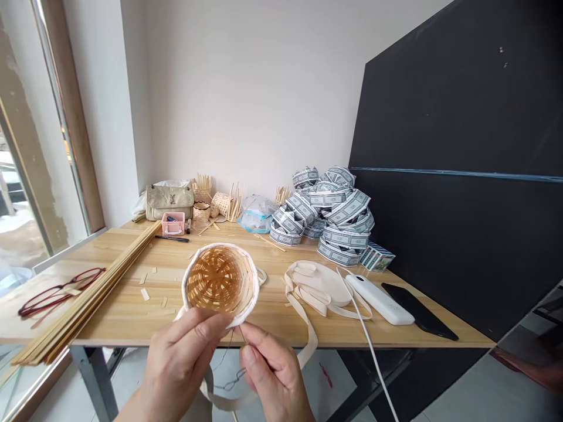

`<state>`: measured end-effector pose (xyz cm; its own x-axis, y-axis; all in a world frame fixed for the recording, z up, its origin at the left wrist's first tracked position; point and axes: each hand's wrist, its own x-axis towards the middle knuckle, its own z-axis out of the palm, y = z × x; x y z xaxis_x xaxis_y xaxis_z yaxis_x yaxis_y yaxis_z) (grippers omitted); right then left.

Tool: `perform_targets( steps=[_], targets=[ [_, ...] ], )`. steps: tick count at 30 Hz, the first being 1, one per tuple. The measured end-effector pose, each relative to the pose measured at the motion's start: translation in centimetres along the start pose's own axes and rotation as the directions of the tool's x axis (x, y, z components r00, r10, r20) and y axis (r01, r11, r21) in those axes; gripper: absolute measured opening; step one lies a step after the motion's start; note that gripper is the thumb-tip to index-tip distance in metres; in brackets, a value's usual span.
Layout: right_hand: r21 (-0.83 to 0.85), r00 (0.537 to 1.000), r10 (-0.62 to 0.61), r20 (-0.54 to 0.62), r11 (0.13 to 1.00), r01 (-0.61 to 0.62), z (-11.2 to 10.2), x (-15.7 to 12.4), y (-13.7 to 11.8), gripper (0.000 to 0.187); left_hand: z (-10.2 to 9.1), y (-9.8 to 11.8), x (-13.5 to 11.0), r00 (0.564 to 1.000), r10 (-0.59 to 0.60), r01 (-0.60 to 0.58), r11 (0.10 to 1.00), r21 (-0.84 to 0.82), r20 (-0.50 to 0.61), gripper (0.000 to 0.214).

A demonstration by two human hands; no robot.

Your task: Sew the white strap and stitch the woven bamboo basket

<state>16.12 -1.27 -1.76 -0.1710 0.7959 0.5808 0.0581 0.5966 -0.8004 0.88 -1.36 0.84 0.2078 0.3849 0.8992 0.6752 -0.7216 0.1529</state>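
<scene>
Head view: left fingers point(214, 325) clamp the near rim of a woven basket point(215, 278); just beside them, right fingers point(261, 339) pinch a thin strand point(241, 335); pale ribbon point(229, 404) hangs below.

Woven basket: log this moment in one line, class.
left hand: grips woven basket at white rim; right hand: just below rim, grip unclear; dark strand: looped between hands

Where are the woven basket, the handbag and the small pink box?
Woven basket point(217, 278), head view: on its inner bottom.
Handbag point(169, 199), head view: on its front flap.
Small pink box point(173, 225), head view: on its front wall.
</scene>
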Motion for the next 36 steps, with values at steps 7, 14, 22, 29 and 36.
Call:
perform_targets(
  steps=[7, 14, 22, 29, 36],
  targets=[
    [0.334, 0.987, 0.099, 0.125, 0.933, -0.136, 0.4, -0.2, 1.2, 0.039, -0.1, 0.3, 0.2, 0.999, -0.008, 0.007, 0.999, -0.032, -0.032, 0.019],
    [0.46, 0.985, 0.113, 0.131, 0.873, -0.161, 0.5, -0.7, 1.9, 0.037, -0.1, 0.6, 0.3, 0.999, -0.012, 0.011, 1.0, -0.017, -0.035, 0.014],
    [0.534, 0.979, 0.077, 0.187, 0.829, -0.167, 0.4, -0.6, 2.4, 0.03, -0.1, 0.6, 0.0, 0.999, -0.035, 0.034, 0.999, -0.032, -0.016, 0.014],
    [0.563, 0.98, 0.063, 0.191, 0.81, -0.162, 0.5, -0.6, 2.5, 0.032, -0.2, 0.7, 0.0, 0.998, -0.049, 0.048, 0.998, -0.038, -0.04, 0.012],
    [0.628, 0.966, 0.037, 0.256, 0.753, -0.196, 0.5, -0.4, 2.5, 0.029, -0.3, 0.6, 0.2, 0.998, -0.035, 0.033, 0.999, -0.03, -0.053, 0.012]
  ],
)
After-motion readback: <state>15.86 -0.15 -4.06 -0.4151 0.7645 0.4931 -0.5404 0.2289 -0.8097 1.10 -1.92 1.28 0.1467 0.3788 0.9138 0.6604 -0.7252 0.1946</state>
